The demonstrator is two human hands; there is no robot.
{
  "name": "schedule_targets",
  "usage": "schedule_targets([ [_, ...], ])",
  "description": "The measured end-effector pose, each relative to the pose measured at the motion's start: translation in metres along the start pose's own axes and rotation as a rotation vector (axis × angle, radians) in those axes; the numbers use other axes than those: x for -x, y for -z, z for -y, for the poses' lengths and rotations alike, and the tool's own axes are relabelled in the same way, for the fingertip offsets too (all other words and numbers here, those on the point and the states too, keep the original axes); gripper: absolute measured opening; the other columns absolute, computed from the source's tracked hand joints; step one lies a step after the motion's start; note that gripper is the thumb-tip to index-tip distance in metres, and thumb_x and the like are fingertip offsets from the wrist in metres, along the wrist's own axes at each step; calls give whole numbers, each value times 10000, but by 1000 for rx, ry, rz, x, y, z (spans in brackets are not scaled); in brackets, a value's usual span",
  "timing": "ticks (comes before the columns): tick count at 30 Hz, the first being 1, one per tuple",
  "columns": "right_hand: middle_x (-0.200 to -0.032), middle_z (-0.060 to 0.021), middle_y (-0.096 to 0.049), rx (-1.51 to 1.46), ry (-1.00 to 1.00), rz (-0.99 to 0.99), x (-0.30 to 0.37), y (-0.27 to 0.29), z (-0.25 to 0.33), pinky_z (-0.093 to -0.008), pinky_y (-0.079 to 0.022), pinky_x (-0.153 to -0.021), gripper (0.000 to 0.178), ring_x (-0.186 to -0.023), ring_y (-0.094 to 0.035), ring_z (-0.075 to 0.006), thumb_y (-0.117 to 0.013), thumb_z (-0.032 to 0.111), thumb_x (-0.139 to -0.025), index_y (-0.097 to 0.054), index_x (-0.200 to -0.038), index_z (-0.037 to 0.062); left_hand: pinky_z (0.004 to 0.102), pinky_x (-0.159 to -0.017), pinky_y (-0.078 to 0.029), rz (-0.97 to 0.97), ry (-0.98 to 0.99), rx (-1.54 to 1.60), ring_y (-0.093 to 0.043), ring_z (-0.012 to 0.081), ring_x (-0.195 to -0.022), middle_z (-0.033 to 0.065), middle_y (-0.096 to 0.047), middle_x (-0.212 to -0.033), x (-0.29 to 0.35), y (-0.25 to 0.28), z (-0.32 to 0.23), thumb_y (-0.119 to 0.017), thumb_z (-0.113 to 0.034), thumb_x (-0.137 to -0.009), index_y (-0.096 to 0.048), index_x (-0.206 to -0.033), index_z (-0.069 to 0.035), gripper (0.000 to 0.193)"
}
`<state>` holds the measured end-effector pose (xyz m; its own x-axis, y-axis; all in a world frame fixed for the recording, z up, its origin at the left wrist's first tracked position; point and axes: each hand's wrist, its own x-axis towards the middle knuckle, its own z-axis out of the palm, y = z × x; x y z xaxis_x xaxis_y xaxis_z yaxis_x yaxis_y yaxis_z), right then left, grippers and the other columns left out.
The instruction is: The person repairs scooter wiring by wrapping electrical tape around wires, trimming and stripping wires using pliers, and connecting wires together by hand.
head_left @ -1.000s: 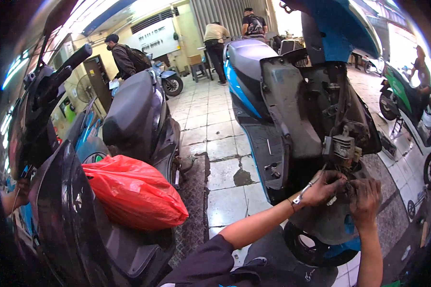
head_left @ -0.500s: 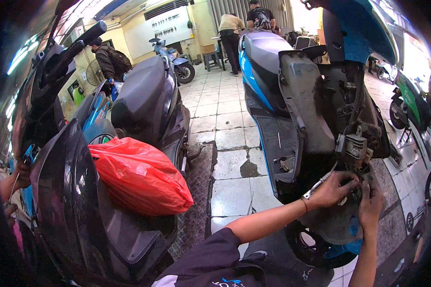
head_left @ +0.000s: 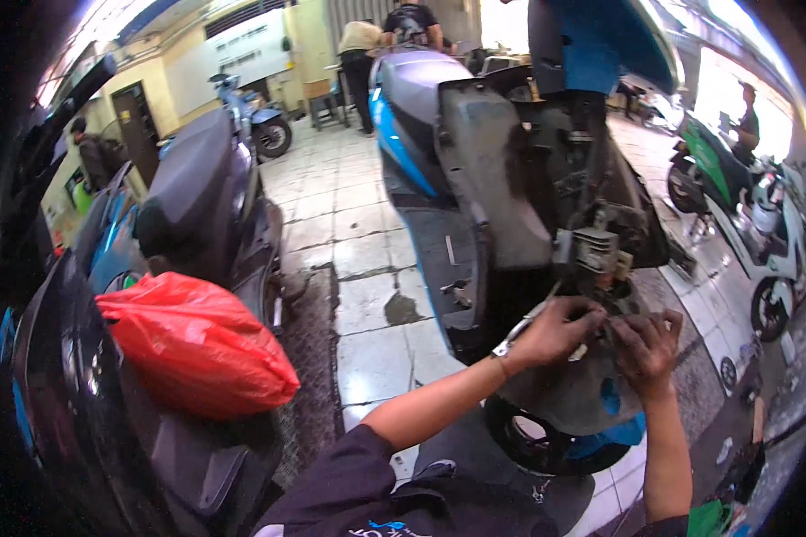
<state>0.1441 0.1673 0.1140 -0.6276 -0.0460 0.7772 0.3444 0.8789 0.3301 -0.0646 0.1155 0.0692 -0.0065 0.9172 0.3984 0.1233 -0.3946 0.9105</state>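
Tiled floor (head_left: 367, 300) supports 1 blue-black scooter (head_left: 493, 197). Above its front wheel (head_left: 546, 456), left hand (head_left: 553, 335), with 1 silver tool (head_left: 521, 329) alongside, and right hand (head_left: 643, 347) nearly meet, fingertips bunched; pinched item, if any, indiscernible.

Lt: bright | R doorway (head_left: 718, 85) blown out | fisheye bend, blk edges

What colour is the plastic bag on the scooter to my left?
The plastic bag is red, showing best in the head view.
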Motion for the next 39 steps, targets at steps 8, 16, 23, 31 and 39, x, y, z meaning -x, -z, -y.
schedule_targets([
  [8,-923,-116,-681,-70,-401,34,-6,-7,22,-459,-396,-839,160,-861,-624,-314,-699,173,-814,-668,-927,65,285,-810,-515,2,-56,-5,-610,94,-895,68,-719,-978,4,-8,-4,-631,-211,-986,-681,-1080,16,251],
  [16,-883,-157,-679,-662,-1124,83,-2,-13,24,-439,-379,-867,226,-870,-630,-337,-648,233,-871,-661,-973,32,244,-637,-478,-119,-69,29,-575,61,-729,16,-676,-840,8,-14,-6,-633,-163,-983,-688,-1018,29,202],
  [23,-1038,-30,-663,-60,-212,-49,7,5,5,-428,-377,-886,321,-966,-624,-235,-717,171,-782,-688,-1101,198,241,-636,-473,-109,11,83,-576,55,-716,14,-683,-814,3,-13,-6,-649,-214,-980,-704,-1012,12,235],
  [31,-1001,-3,-656,59,-22,51,0,0,-4,-424,-382,-848,282,-924,-622,-214,-748,193,-763,-689,-1038,173,246,-672,-481,-94,38,147,-581,56,-749,-9,-681,-839,4,-13,-9,-649,-200,-980,-699,-1015,5,214],
  [39,-800,-115,-671,-447,-883,228,-7,-1,25,-460,-461,-711,162,-726,-629,-341,-656,182,-875,-680,-899,24,263,-669,-512,-128,-120,-110,-605,72,-745,38,-704,-866,8,-18,-2,-636,-187,-987,-684,-1038,29,227],
])
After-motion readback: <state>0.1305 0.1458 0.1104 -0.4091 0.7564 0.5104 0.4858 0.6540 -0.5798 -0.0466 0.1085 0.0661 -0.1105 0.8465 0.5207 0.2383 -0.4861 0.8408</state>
